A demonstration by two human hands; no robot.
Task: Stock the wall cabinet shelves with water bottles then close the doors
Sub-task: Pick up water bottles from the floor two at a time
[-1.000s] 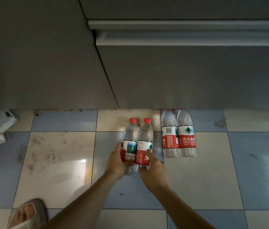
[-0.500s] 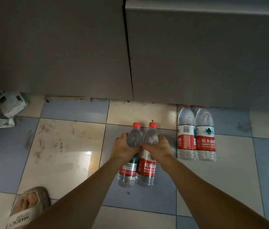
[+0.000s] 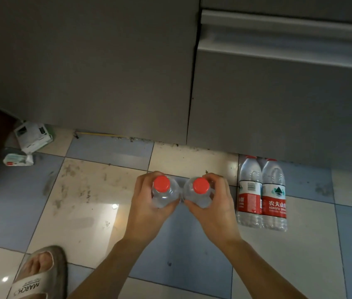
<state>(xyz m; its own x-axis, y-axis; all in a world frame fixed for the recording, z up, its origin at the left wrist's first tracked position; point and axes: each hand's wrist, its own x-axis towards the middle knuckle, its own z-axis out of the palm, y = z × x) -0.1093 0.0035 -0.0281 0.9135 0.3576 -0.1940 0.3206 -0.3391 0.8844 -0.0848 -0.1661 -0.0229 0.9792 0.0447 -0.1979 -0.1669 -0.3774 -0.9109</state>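
We see two water bottles held side by side above the tiled floor (image 3: 84, 190), each with a red cap and clear water inside; the left bottle (image 3: 164, 194) and the right bottle (image 3: 198, 194) touch or nearly touch at the shoulders. Our left hand (image 3: 149, 210) is wrapped around the left bottle just below its cap, fingers curled round the far side and thumb on the near side; our right hand (image 3: 216, 208) grips the right bottle the same way, fingertips arched over its shoulder. Both bottles stand upright, long axes vertical, caps pointing up towards the camera, so that we look almost straight down on the caps and the labels are hidden behind the hands.

To the right, on the floor, two more bottles (image 3: 262, 195) lie flat side by side and touching, with red and white labels; their long axes run near to far, the cap ends pointing away from us and tucked at the foot of the grey cabinet front (image 3: 278, 100). They also hold clear water.

The cabinet fronts fill the far part of the scene, a vertical seam between two closed panels; a long recessed handle rail (image 3: 278, 29) crosses the upper right. At far left a small white box (image 3: 33, 134) and a flat packet (image 3: 18, 159) lie on the floor; near left, a foot in a grey slipper (image 3: 39, 275).
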